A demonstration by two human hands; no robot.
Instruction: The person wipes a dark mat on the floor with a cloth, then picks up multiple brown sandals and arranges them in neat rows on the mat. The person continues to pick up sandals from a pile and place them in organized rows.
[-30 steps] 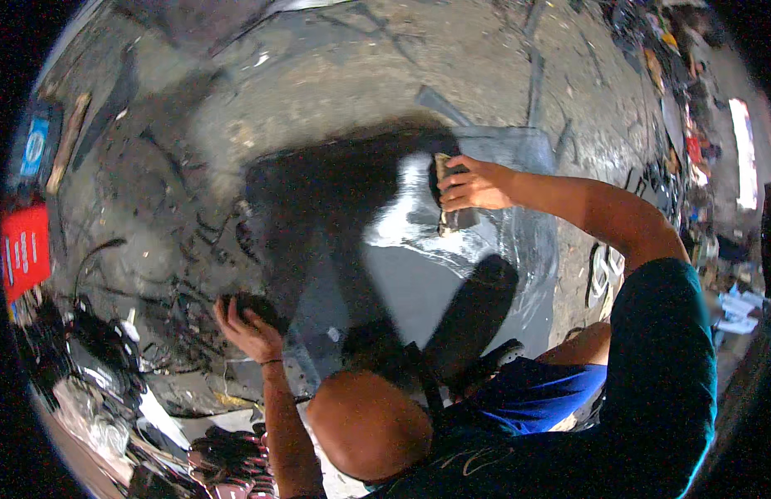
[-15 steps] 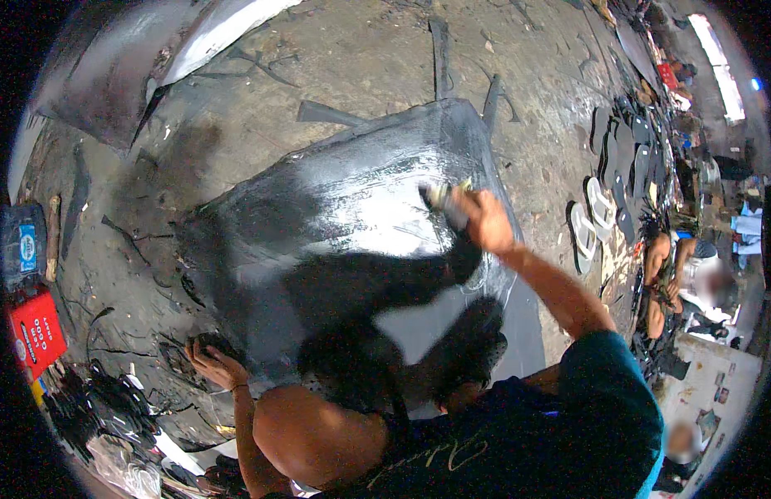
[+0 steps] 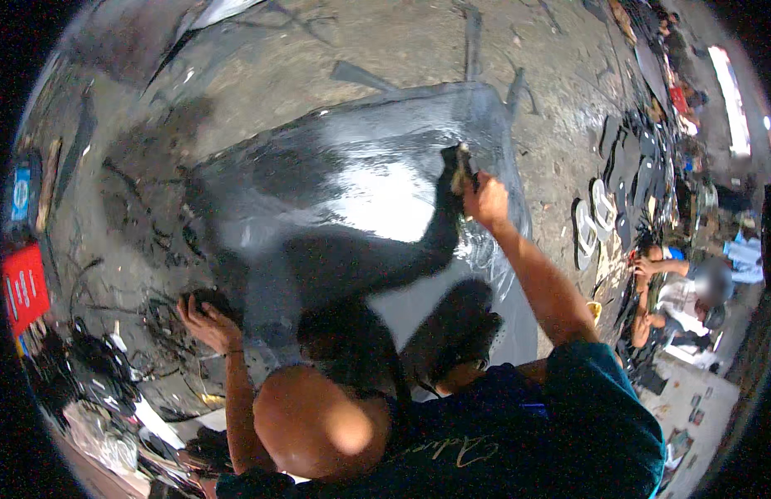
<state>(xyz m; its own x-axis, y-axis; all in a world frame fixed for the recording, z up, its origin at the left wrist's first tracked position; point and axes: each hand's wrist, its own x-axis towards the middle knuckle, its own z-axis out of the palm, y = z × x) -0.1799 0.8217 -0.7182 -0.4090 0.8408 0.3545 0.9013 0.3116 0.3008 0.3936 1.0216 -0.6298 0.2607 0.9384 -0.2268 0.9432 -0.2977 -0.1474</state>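
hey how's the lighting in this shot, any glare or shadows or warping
Head view: white glare washes over the middle of the dark sheet; head view: dark shadows cross its lower part, one reaching up to the tool in the right hand; head view: fisheye bending, with black corners.

The floor [image 3: 419, 41] bears a dark sheet [image 3: 377, 200], scraps [image 3: 362, 76], sandals [image 3: 585, 234].

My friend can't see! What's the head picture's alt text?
A person's right grip holds a small tool over a shiny dark sheet on the floor; the open left grip is near its left edge. Sandals lie nearby.
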